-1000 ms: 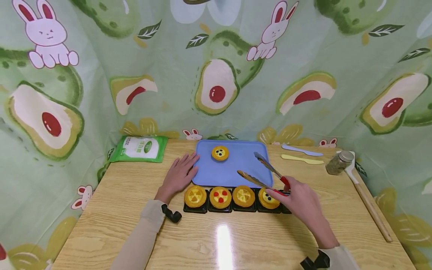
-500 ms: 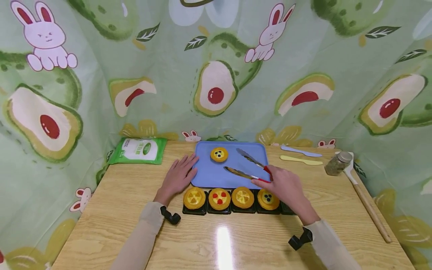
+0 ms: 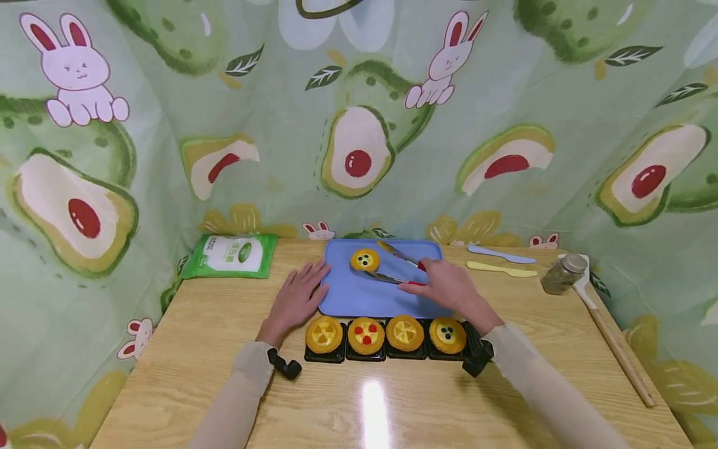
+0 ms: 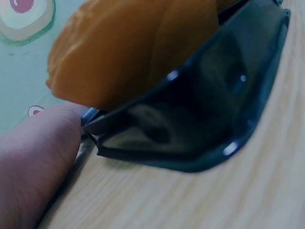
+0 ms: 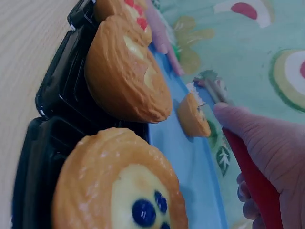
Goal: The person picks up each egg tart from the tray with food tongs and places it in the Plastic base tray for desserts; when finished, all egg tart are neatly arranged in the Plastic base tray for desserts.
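Note:
My left hand point(image 3: 296, 298) lies flat with straight fingers, their tips at the left edge of the blue tray point(image 3: 359, 302). On the tray sits a small blueberry egg tart point(image 3: 364, 259). My right hand point(image 3: 450, 287) grips red-handled metal tongs point(image 3: 405, 255), whose arms are spread. One tip is by the tart's lower right edge, the other up and right of it; contact cannot be told. In the right wrist view my fingers wrap the red handle point(image 5: 252, 179). A larger tart point(image 4: 128, 52) in its black holder point(image 4: 190, 129) fills the left wrist view.
In front of the tray stands a row of black holders with several tarts point(image 3: 405, 333). A green-and-white packet point(image 3: 232, 256) lies at back left. To the right are blue point(image 3: 501, 254) and yellow point(image 3: 501, 269) knives, a jar point(image 3: 563, 274) and a wooden-handled spatula point(image 3: 614, 343).
My right hand has moved left and away from me over the tray, bringing the spread tongs to the small tart. The left hand stays where it was.

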Available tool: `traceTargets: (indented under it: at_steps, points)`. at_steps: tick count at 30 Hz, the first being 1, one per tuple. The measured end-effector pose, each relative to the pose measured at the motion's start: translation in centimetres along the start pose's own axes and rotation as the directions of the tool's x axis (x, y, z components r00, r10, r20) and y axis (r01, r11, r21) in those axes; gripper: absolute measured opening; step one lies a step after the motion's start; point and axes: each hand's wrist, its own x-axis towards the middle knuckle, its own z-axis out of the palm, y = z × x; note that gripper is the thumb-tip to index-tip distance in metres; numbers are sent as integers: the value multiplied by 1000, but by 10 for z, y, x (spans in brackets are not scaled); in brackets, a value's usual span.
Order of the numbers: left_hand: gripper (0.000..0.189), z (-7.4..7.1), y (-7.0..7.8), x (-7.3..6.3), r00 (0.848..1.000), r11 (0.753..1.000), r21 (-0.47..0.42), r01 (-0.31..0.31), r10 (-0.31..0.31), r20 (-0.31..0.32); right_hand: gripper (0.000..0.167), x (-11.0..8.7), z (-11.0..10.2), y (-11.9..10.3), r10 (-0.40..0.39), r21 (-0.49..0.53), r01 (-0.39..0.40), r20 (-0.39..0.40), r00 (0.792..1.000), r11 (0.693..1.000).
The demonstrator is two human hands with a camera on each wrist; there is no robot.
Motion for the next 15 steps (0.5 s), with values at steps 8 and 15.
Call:
traceTargets:
  at_steps: [8,15]
  points:
    - [59,-1,0,-2,1000,1000,-12,6,-6,-5,75,16,6,-7,-8,-28,10,66,998,1000]
    - [59,1,3,-2,1000,1000,-16,6,-6,-1,72,22,12,-4,-10,-35,13,104,995,999]
